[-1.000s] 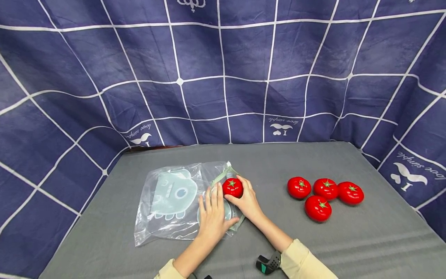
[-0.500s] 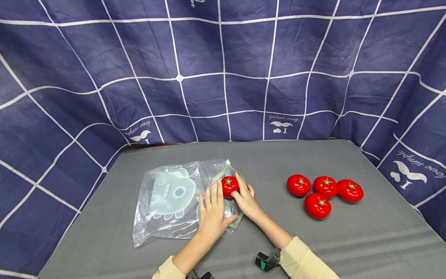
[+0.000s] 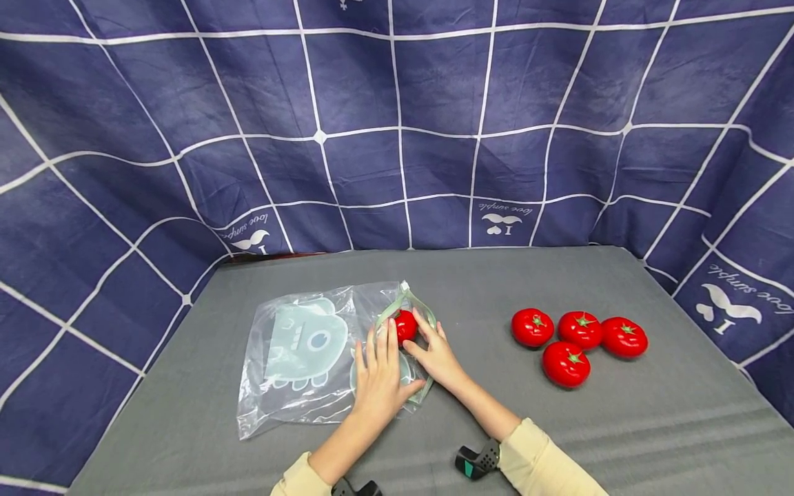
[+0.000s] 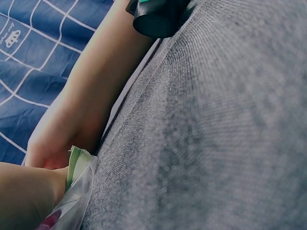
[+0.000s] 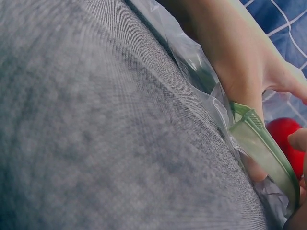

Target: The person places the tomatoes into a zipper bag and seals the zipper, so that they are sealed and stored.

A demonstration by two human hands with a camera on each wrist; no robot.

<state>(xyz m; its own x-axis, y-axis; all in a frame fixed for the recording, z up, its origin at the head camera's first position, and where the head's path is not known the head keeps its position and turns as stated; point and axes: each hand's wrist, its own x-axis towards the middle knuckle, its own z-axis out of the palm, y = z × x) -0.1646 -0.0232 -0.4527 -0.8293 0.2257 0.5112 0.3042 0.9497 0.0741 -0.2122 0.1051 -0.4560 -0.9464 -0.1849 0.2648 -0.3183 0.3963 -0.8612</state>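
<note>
A clear zip bag (image 3: 310, 341) with a pale cartoon print lies flat, its green-edged mouth (image 5: 261, 141) gaping toward the right. My left hand (image 3: 378, 386) rests on the bag near that mouth, fingers straight and thumb spread out to the right, at the green strip. A red tomato (image 3: 406, 326) sits at the bag's mouth, partly covered by the left fingertips. My right hand (image 3: 439, 358) holds this tomato from its right side between thumb and fingers. In the right wrist view, the tomato (image 5: 285, 136) shows behind the green strip, a fingertip against it.
Several more red tomatoes (image 3: 566, 365) with green stems sit grouped on the grey tabletop (image 3: 496, 289) at the right. A blue gridded curtain (image 3: 434, 165) hangs behind and at the sides. A black wrist device (image 3: 477, 460) is on the right wrist.
My right hand has moved the tomato left, further into the bag's mouth and toward the left hand. The left hand has stayed in place on the bag.
</note>
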